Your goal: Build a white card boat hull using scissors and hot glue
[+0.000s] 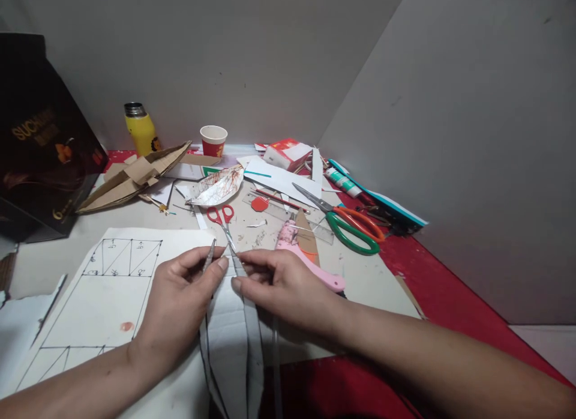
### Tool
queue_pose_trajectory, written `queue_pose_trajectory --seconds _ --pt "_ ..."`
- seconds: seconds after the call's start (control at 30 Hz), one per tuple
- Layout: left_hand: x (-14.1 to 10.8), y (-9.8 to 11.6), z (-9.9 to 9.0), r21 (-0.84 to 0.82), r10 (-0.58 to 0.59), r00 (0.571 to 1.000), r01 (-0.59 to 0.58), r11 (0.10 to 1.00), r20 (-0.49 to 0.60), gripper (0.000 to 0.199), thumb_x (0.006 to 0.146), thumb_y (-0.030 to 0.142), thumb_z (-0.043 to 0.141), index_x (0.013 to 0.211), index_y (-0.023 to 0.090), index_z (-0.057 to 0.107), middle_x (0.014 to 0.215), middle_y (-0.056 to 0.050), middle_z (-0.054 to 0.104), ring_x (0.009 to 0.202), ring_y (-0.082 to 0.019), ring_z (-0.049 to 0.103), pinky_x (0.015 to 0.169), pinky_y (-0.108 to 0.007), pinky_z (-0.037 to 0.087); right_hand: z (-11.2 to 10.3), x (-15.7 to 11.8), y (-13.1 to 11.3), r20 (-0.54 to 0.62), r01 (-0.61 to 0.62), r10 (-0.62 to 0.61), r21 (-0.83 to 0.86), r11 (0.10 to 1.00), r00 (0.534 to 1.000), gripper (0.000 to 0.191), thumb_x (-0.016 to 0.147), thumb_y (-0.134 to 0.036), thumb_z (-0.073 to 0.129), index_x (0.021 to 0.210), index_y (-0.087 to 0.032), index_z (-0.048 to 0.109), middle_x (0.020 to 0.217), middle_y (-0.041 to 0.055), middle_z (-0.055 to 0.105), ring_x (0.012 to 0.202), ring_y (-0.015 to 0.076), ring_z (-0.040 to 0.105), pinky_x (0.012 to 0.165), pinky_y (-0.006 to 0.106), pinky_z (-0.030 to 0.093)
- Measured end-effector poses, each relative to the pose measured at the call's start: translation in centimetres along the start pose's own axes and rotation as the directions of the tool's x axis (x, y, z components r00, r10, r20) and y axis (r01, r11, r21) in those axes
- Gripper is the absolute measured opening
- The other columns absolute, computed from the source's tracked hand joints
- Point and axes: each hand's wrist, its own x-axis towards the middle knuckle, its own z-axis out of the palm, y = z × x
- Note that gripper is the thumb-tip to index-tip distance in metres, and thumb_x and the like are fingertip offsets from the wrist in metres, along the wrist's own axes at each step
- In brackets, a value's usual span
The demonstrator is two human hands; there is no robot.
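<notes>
Both hands hold a long, folded piece of white cardboard (228, 323) with raised sides, shaped like a narrow boat. My left hand (184, 293) pinches its left edge near the far end. On the opposite edge, my right hand (288, 281) pinches the side wall between thumb and fingers. The far tips of the two sides stand apart. Just beyond them lie small red-handled scissors (220, 215). A pink glue gun (310, 263) rests beside my right hand. Under my left forearm is a paper sheet (108, 305) with a pencilled grid of triangles.
A brown cardboard boat (135, 176), a yellow bottle (141, 131) and a paper cup (213, 141) stand at the back. Large scissors (346, 224) with green and orange handles lie right, near a ruler (270, 209). A dark box (40, 143) stands left; grey walls rise behind.
</notes>
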Motion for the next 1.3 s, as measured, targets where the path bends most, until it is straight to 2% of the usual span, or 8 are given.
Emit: queue_pose_trajectory --seconds 0.17,0.27,0.37,0.47,0.57,0.93,1.1,1.3 --pt "-0.26 -0.10 -0.08 0.155 0.128 0.990 -0.135 0.979 0.058 0.021 0.077 0.030 0.071 0.095 0.020 0.076 0.082 0.000 0.073 0.085 -0.016 0.065 0.076 -0.023 0.048 0.40 0.61 0.09 -0.040 0.086 -0.083 0.078 0.993 0.996 0.019 0.085 -0.024 0.057 0.067 -0.016 0.052 0.060 -0.0059 0.043 0.056 0.0078 0.037 0.049 0.021 0.026" --pt "-0.27 -0.10 -0.21 0.281 0.255 0.953 -0.292 0.914 0.161 0.019 0.085 0.027 0.063 0.098 0.022 0.075 0.085 0.000 0.069 0.085 -0.015 0.062 0.077 -0.024 0.046 0.46 0.51 0.22 -0.060 0.129 -0.129 0.005 0.992 0.990 0.020 0.086 -0.021 0.055 0.067 -0.017 0.049 0.060 -0.0064 0.040 0.057 0.0081 0.035 0.049 0.022 0.025" --pt "-0.19 -0.06 -0.37 0.351 0.301 0.918 -0.380 0.856 0.260 0.026 0.093 0.030 0.051 0.102 0.022 0.073 0.090 -0.001 0.066 0.086 -0.015 0.059 0.079 -0.025 0.044 0.42 0.37 0.30 -0.058 0.143 -0.145 -0.033 0.989 0.988 0.020 0.087 -0.022 0.053 0.068 -0.017 0.048 0.061 -0.0064 0.038 0.058 0.0083 0.034 0.050 0.022 0.026" --pt "-0.15 -0.03 -0.52 0.350 0.299 0.905 -0.398 0.848 0.304 0.033 0.098 0.032 0.040 0.110 0.024 0.069 0.100 -0.001 0.065 0.094 -0.014 0.057 0.084 -0.025 0.042 0.39 0.32 0.30 -0.056 0.123 -0.125 -0.048 0.991 0.991 0.021 0.086 -0.022 0.053 0.068 -0.018 0.043 0.060 -0.0073 0.033 0.057 0.0079 0.031 0.049 0.022 0.024" --pt "-0.13 -0.06 -0.59 0.351 0.289 0.912 -0.382 0.855 0.290 0.032 0.097 0.032 0.041 0.113 0.024 0.067 0.104 -0.001 0.064 0.098 -0.014 0.056 0.086 -0.024 0.041 0.42 0.29 0.30 -0.051 0.122 -0.124 -0.042 0.992 0.991 0.023 0.086 -0.021 0.053 0.067 -0.019 0.040 0.059 -0.0077 0.031 0.056 0.0078 0.029 0.048 0.022 0.023" --pt "0.08 0.04 -0.49 0.363 0.226 0.919 -0.341 0.867 0.323 0.030 0.096 0.033 0.044 0.098 0.025 0.073 0.086 0.002 0.060 0.090 -0.015 0.056 0.085 -0.024 0.041 0.25 0.29 0.32 -0.033 0.091 -0.093 -0.059 0.994 0.995 0.013 0.083 -0.018 0.051 0.071 -0.018 0.049 0.061 -0.0070 0.032 0.056 0.0085 0.028 0.048 0.024 0.021" --pt "0.08 -0.02 -0.55 0.406 0.276 0.897 -0.407 0.818 0.345 0.029 0.095 0.028 0.047 0.115 0.025 0.067 0.091 0.000 0.063 0.092 -0.015 0.058 0.081 -0.025 0.044 0.12 0.23 0.54 -0.031 0.074 -0.075 -0.051 0.996 0.997 0.017 0.084 -0.022 0.051 0.069 -0.019 0.043 0.060 -0.0073 0.031 0.056 0.0085 0.028 0.047 0.023 0.020" --pt "0.13 -0.71 -0.84 0.451 0.375 0.879 -0.474 0.757 0.294 0.034 0.091 0.030 0.052 0.122 0.023 0.065 0.107 -0.004 0.070 0.100 -0.019 0.063 0.088 -0.030 0.049 0.05 0.22 0.80 -0.053 0.062 -0.068 -0.118 0.991 0.996 0.017 0.086 -0.025 0.051 0.071 -0.020 0.045 0.061 -0.0069 0.034 0.055 0.0086 0.031 0.048 0.023 0.024"
